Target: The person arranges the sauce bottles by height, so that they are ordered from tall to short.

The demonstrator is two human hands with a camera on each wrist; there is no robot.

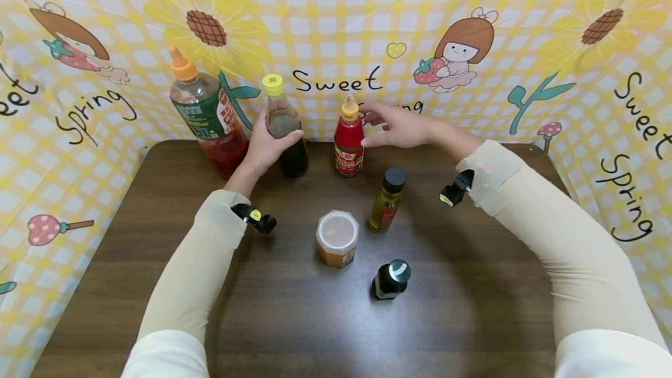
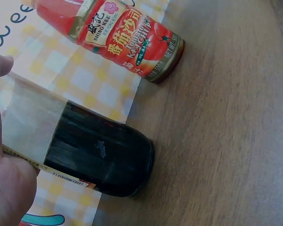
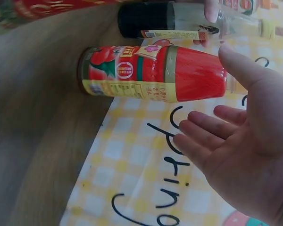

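Note:
Toward the back of the table, my left hand grips a clear bottle of dark sauce with a yellow cap, thumb across its front. That bottle's dark lower half shows in the left wrist view. My right hand is at the right side of an upright red ketchup bottle with a yellow nozzle. In the right wrist view, the right fingers are loosely extended and the thumb is by the ketchup bottle's upper end; whether it touches cannot be told.
A large orange-capped bottle of red sauce stands left of my left hand. Nearer are a white-lidded jar, a black-capped bottle of yellowish liquid and a small dark bottle. A patterned cloth hangs behind the table.

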